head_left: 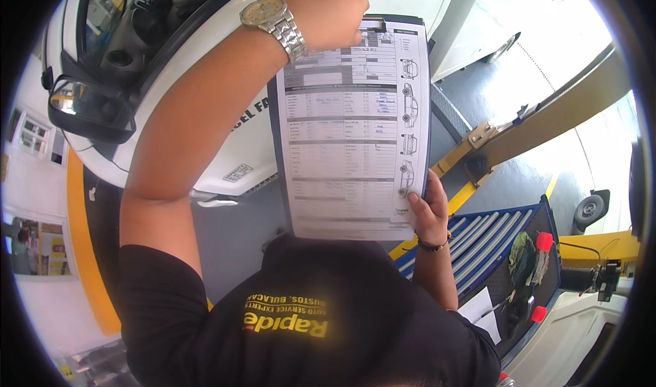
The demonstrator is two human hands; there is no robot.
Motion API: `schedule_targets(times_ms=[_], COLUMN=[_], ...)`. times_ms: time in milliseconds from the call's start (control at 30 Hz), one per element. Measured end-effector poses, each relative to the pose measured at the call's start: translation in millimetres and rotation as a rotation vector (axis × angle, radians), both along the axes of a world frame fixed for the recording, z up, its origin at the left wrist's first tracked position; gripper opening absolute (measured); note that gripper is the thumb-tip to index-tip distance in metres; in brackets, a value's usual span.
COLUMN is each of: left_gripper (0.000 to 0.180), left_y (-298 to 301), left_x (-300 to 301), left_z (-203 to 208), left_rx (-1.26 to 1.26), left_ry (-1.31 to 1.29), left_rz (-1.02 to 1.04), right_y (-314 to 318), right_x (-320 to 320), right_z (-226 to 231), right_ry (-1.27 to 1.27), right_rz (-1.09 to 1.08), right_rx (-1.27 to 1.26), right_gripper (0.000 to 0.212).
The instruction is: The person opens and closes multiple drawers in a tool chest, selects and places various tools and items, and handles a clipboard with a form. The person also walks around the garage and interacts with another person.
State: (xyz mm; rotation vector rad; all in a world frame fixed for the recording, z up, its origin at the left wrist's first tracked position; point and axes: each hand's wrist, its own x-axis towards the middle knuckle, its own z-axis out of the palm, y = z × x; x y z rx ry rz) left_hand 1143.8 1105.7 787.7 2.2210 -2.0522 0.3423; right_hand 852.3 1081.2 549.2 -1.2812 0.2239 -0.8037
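A dark clipboard (281,175) with a printed, partly filled-in form (342,155) stands before me. Small car outlines run down the form's right side, and some entries are in blue handwriting. My left hand (326,15), with a metal watch (266,12) on its wrist, is closed over the board's top left corner beside the clip (373,25). Most of its fingertips are hidden. At the lower right edge, my right hand (432,209) grips the board, thumb on the paper and fingers behind. A dark bracelet (434,243) circles that wrist.
A white vehicle (266,144) with a side mirror (92,110) is at the left. On the right are a yellow lift arm (547,107) and a blue-framed ribbed rack (488,233). Gloves (523,257), loose paper (484,312) and red-ended items (544,241) lie on a dark tray.
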Motion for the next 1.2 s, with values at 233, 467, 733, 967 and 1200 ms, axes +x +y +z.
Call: schedule_targets(times_ms=[233, 467, 733, 967, 1200], left_gripper=[0.02, 0.02, 0.019, 0.02, 0.024], left_y=[-36.2, -45.3, -44.2, -39.9, -40.2], left_x=[-15.9, -18.4, -17.6, -24.5, -23.0], left_z=[6.8, -4.4, -0.2, -7.6, -7.9], left_rx=[0.164, 0.204, 0.238, 0.237, 0.299], left_ry=[-0.227, -0.247, -0.323, -0.301, -0.268], left_rz=[-0.011, -0.067, -0.147, -0.214, -0.289], right_y=[10.3, 16.5, 26.2, 38.4, 49.2], right_x=[4.5, 1.8, -5.2, -13.8, -17.2], right_z=[0.0, -0.4, 7.7, 4.2, 2.1], right_ry=[-0.053, 0.053, 0.057, 0.039, 0.055], right_rz=[-0.034, -0.089, -0.106, -0.153, -0.187], right_rx=[0.11, 0.1, 0.101, 0.106, 0.042], right_gripper=[0.046, 0.044, 0.047, 0.053, 0.065])
